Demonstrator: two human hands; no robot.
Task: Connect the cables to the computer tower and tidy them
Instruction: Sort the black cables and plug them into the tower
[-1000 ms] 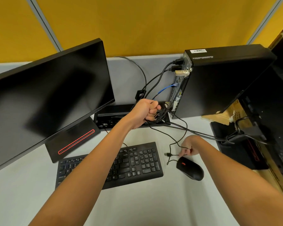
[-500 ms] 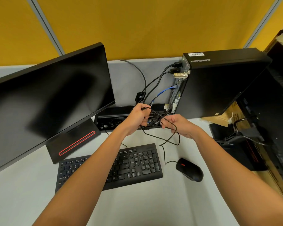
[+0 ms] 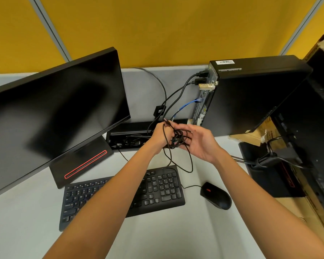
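my left hand [image 3: 162,136] is curled round a bundle of thin black cables [image 3: 177,142], held up over the desk [image 3: 176,230] just in front of the black tray [image 3: 131,131] at the back edge. one strand runs across the back of that hand, and a small plug end sticks up above its knuckles. my right hand [image 3: 201,142] is right beside it, palm turned toward me, fingers mostly straight and spread, their tips touching the bundle; i cannot tell whether any of them hook a strand. two loose loops of the cable hang down from the bundle to just above the top edge of the keyboard [image 3: 151,191], and a thin lead runs on the desk from there to the mouse [image 3: 216,198], which lies to the right of the keyboard. the computer tower [image 3: 251,98] stands upright to the right of my hands with its rear panel facing left; two black cables and a pale wide connector sit in its upper ports, and a blue cable [image 3: 187,105] is plugged in lower down, all drooping toward the tray. the monitor [image 3: 54,113] stands to the left, screen dark, with a red line on its base.
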